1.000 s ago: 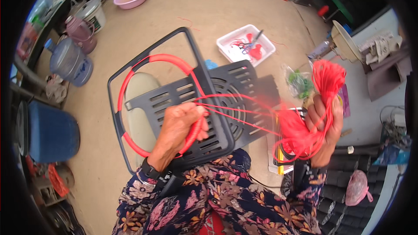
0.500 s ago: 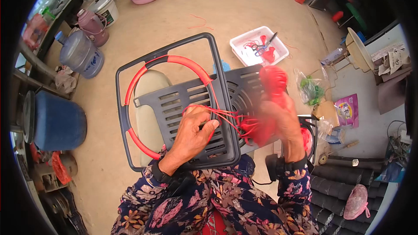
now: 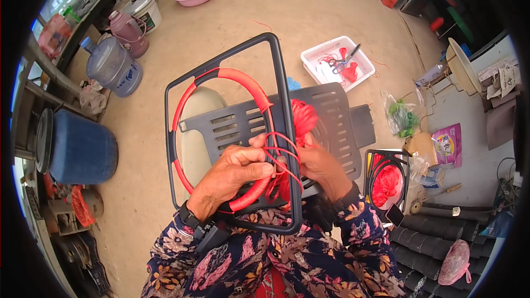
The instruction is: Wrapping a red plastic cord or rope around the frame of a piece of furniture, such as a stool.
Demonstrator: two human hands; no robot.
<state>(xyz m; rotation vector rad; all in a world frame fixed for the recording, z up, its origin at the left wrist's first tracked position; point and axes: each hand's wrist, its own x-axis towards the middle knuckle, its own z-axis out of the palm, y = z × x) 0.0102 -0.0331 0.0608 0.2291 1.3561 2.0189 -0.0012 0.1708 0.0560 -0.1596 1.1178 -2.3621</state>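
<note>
A black rectangular frame (image 3: 228, 51) with a ring (image 3: 240, 79) inside it stands tilted before me, over my lap. Red cord is wound round stretches of the ring, with dark parts showing between them. My left hand (image 3: 234, 174) is closed on the ring's right side, its thumb and fingers pinching at the cord there. Loose loops of red cord (image 3: 294, 149) cross the frame's right bar. My right hand (image 3: 323, 165), just right of that bar, is closed on a bundle of red cord (image 3: 304, 121); its fingertips are partly hidden.
Behind the frame is a dark slotted plastic seat (image 3: 323, 105). A white tray (image 3: 369, 78) with scissors and red cord lies on the floor beyond. More red cord (image 3: 387, 185) sits at right. A blue barrel (image 3: 85, 146) and a water bottle (image 3: 114, 66) stand at left.
My right hand has swung left with the cord bundle, from over the seat to the frame's right bar. The frame has turned and shifted slightly right; the left hand stays at the ring.
</note>
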